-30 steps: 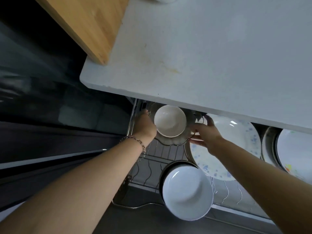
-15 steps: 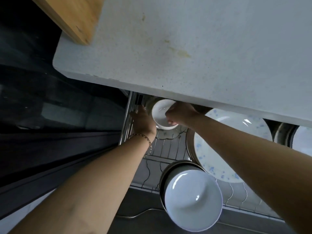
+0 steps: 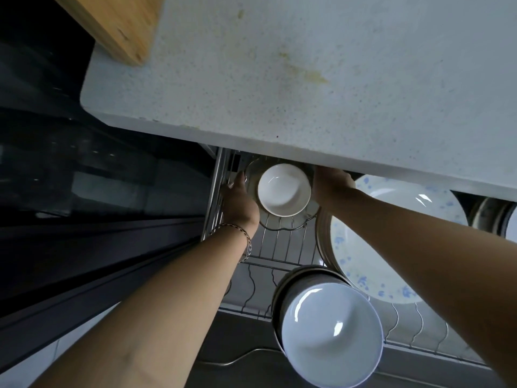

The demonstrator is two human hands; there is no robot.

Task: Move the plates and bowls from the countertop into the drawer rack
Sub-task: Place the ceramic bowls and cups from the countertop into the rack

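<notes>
A small white bowl (image 3: 284, 190) sits upright on a clear scalloped glass plate (image 3: 282, 224) at the back left of the wire drawer rack (image 3: 279, 247). My left hand (image 3: 237, 204) wraps the plate's left edge beside the bowl. My right hand (image 3: 331, 184) presses against the bowl's right side, its fingers hidden under the countertop (image 3: 335, 79) edge. A large white plate with blue speckles (image 3: 391, 233) stands tilted in the rack on the right. A stack of bowls topped by a white bowl (image 3: 330, 337) stands at the rack's front.
The countertop overhangs the back of the drawer. A wooden cutting board (image 3: 117, 26) lies on its far left corner. A metal bowl (image 3: 489, 217) sits at the rack's right end. Dark cabinet fronts (image 3: 98, 205) run along the left.
My right hand has come off the top of the small bowl and now rests against its right side. The bowl sits uncovered on the glass plate. My left hand has stayed put.
</notes>
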